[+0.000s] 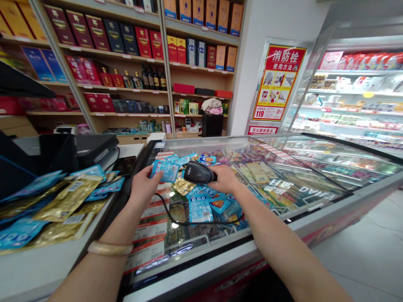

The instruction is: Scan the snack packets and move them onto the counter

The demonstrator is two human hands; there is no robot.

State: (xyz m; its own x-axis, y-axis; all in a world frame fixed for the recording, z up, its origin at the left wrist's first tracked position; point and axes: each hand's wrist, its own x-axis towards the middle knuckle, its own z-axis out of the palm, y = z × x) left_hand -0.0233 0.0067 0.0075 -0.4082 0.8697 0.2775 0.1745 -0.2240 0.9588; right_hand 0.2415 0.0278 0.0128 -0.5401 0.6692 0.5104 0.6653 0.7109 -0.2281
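My left hand (145, 183) pinches a small blue packet (166, 170) by its left end, above the freezer's glass top. Closed around the handle of a black barcode scanner (198, 172) is my right hand (224, 178); the scanner's head points left at the packet, close to it. Under and around the scanner lie blue packets (200, 209) and a gold one (183, 186) on the glass. The scanner's black cable (185, 223) loops across the glass below them.
On the left, a white counter (37, 274) holds a pile of gold (71, 198) and blue packets near dark checkout equipment (97, 147). The freezer (315, 209) stretches right. Shelves of boxed bottles (122, 37) stand behind, with a lit refrigerated case (352, 96) at the right.
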